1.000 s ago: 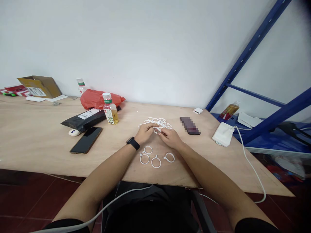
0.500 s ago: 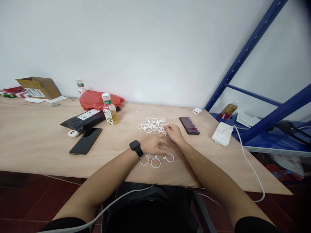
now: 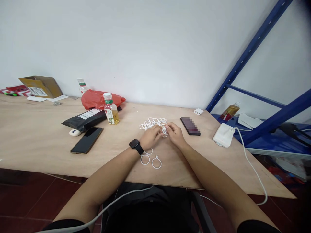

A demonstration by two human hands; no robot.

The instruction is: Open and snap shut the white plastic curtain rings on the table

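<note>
My left hand [image 3: 151, 136], with a black watch [image 3: 136, 146] on its wrist, is closed at the near edge of a pile of white curtain rings [image 3: 148, 123]. Facing it, my right hand [image 3: 175, 134] pinches with thumb and index finger. Between the fingertips of both hands is a white ring [image 3: 164, 130], which overlaps other rings in view, so its exact outline is hard to make out. Closer to me lie a ring with a small tab [image 3: 156, 162] and another ring [image 3: 145, 159]. A further ring [image 3: 149, 151] is partly hidden by my left wrist.
Left of the pile stand a drink bottle [image 3: 111, 113], a phone [image 3: 86, 140], a black parcel [image 3: 85, 119] and a red bag [image 3: 97, 98]. To the right lie another phone [image 3: 190, 126] and a white power bank [image 3: 223, 135] with a cable. A blue rack [image 3: 247, 58] rises beyond.
My left hand has moved up from the front rings to meet my right hand. The rightmost front ring is gone from its spot; a ring now shows between my hands.
</note>
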